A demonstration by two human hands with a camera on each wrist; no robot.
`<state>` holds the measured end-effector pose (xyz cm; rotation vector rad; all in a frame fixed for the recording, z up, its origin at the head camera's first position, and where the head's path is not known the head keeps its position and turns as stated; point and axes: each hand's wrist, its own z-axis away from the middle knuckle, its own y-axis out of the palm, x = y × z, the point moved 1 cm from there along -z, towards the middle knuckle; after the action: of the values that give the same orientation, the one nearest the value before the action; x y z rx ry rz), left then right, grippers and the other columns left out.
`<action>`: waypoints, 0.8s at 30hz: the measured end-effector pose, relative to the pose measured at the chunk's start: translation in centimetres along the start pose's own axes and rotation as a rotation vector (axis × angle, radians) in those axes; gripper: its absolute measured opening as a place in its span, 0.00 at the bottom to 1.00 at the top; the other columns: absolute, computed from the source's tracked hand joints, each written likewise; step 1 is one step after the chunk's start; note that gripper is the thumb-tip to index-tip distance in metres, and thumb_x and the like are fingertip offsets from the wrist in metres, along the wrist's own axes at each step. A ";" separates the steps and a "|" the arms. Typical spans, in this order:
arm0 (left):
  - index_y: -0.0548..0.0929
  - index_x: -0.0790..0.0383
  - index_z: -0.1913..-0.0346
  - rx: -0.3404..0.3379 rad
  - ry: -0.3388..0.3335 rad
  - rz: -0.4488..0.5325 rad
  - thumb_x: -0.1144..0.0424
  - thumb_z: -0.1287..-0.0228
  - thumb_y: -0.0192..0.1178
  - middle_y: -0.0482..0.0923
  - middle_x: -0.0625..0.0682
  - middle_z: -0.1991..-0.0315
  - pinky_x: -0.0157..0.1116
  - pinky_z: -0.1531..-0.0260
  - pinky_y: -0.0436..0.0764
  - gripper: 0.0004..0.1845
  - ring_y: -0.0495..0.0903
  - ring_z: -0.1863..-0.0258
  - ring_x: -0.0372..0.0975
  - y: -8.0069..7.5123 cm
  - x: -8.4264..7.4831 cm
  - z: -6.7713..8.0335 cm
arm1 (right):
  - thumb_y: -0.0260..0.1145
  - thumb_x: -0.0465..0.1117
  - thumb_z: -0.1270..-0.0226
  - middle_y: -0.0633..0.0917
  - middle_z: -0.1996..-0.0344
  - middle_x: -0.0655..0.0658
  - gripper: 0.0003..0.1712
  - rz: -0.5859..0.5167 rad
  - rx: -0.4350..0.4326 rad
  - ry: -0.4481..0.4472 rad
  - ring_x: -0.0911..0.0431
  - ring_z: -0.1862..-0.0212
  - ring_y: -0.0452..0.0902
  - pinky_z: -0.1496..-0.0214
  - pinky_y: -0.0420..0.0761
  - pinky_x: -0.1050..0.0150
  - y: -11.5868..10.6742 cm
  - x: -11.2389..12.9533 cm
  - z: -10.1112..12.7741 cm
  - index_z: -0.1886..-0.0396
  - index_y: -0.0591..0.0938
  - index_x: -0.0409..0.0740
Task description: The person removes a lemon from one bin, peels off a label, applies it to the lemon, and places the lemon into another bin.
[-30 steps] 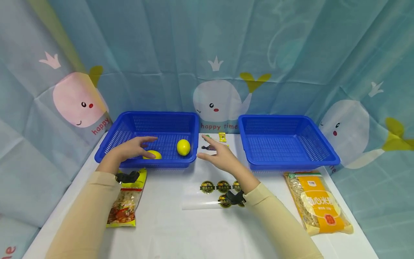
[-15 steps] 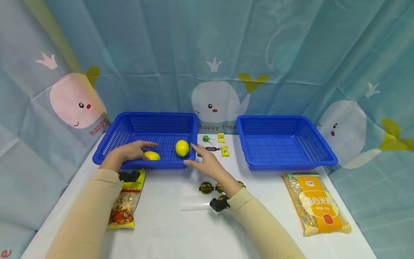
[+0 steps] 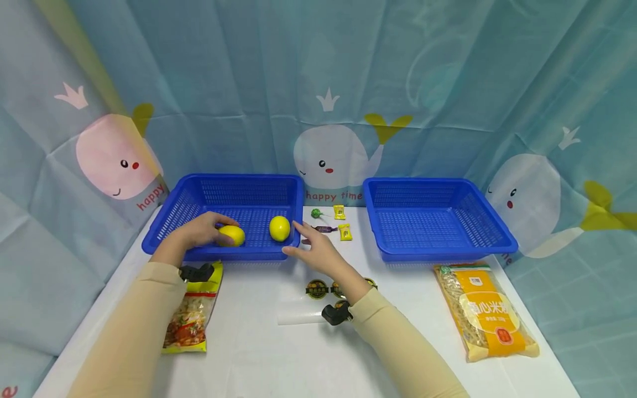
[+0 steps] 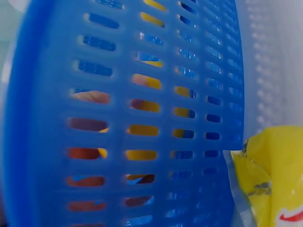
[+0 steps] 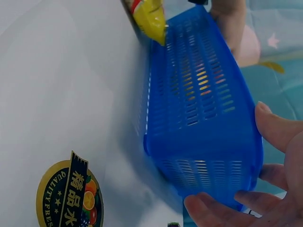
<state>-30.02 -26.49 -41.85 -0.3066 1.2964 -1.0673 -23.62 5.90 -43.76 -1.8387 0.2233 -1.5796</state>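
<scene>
A person's left hand (image 3: 201, 229) holds a lemon (image 3: 232, 236) inside the left basket (image 3: 264, 255), close to its near wall, with fingers and thumb curved around the yellow fruit. From the left wrist, fingers and the fruit show in pieces through the slots of the blue plastic. A second lemon (image 3: 280, 228) sits on the mesh floor of the same basket, toward the right end and apart from the first. The right hand (image 3: 318, 252) is spread wide at that basket's near right corner, thumb and fingers apart and no fruit in its grasp; its fingertips appear to touch the rim and end wall, though the dim right wrist view leaves the contact uncertain. To the right stands the matching right basket (image 3: 433, 256), its slatted floor in view. Between the two containers, toward the far edge of the white table (image 3: 259, 342), lie a green lollipop (image 3: 317, 213), a purple-wrapped candy (image 3: 325, 229) and two yellow-wrapped candies (image 3: 345, 232). A yellow and red food packet (image 3: 191, 320) lies on the near side of the left basket, partly under the left arm, while an orange-labelled noodle bag (image 3: 487, 312) rests on the near side of the right one. Round stickers (image 3: 317, 289) on a sheet lie near the middle, partly covered by the right arm. A blue curtain (image 3: 239, 83) printed with whales hangs behind.
</scene>
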 end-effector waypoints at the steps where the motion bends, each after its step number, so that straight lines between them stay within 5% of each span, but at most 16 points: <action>1: 0.76 0.58 0.31 -0.024 0.000 -0.007 0.53 0.33 0.67 0.70 0.64 0.32 0.59 0.38 0.72 0.30 0.70 0.39 0.57 -0.1 -0.1 0.2 | 0.68 0.60 0.32 0.58 0.20 0.48 0.48 0.001 0.000 0.001 0.41 0.32 0.74 0.32 0.76 0.48 0.0 0.1 0.0 0.19 0.59 0.53; 6: 0.74 0.56 0.29 -0.106 -0.009 0.006 0.48 0.32 0.65 0.69 0.65 0.31 0.62 0.36 0.69 0.31 0.68 0.37 0.59 -0.6 -0.9 0.9 | 0.67 0.61 0.33 0.58 0.20 0.49 0.48 0.017 -0.002 0.016 0.43 0.31 0.73 0.31 0.75 0.50 0.1 0.2 0.0 0.19 0.59 0.54; 13: 0.73 0.55 0.29 -0.160 0.015 0.057 0.47 0.30 0.63 0.72 0.63 0.35 0.51 0.44 0.76 0.31 0.72 0.45 0.55 -0.1 -2.8 2.2 | 0.67 0.64 0.34 0.59 0.20 0.47 0.46 0.068 -0.032 0.036 0.47 0.21 0.57 0.23 0.63 0.45 -0.1 0.2 0.5 0.21 0.62 0.57; 24: 0.70 0.51 0.28 -0.272 0.149 0.087 0.43 0.34 0.65 0.74 0.57 0.35 0.52 0.44 0.78 0.35 0.73 0.41 0.52 2.3 -8.3 5.8 | 0.70 0.55 0.33 0.62 0.22 0.41 0.41 0.009 -0.098 -0.085 0.46 0.24 0.62 0.39 0.82 0.49 -0.9 1.9 3.0 0.23 0.67 0.56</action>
<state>-23.05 -20.95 -36.53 -0.3766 1.5790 -0.8528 -20.66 6.69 -41.81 -1.9723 0.2744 -1.5046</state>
